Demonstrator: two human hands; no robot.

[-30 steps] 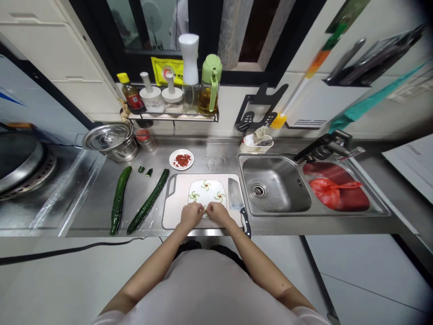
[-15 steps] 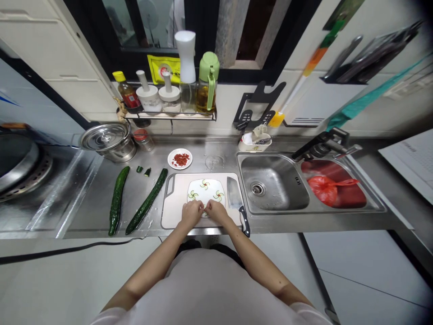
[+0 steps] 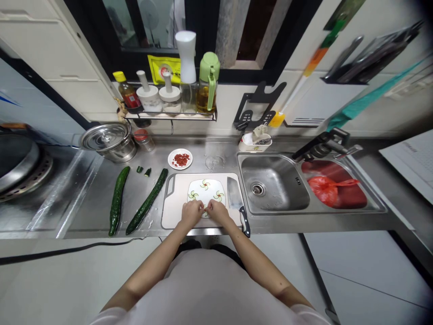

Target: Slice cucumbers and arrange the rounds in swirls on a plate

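A white square plate (image 3: 205, 195) lies on the pale cutting board (image 3: 176, 203). Green curved slivers form pinwheels on it, such as the far pinwheel (image 3: 204, 184), with red bits at some centres. Over the plate's near edge, my left hand (image 3: 192, 213) is closed, fingertips pinched together. My right hand (image 3: 217, 211) faces it closely, its fingers also pinched. Whatever is between the fingertips is too small to make out. The hands partly cover the near pinwheel. A kitchen knife (image 3: 234, 192) lies on the board's right side, its black handle over the edge.
Two cucumbers (image 3: 118, 198) and two cut ends (image 3: 148, 172) lie left of the board. Behind it is a small dish of red bits (image 3: 180, 159). The steel sink (image 3: 275, 183) is to the right, a lidded pot (image 3: 108, 140) at back left, and a condiment shelf (image 3: 172, 116) above.
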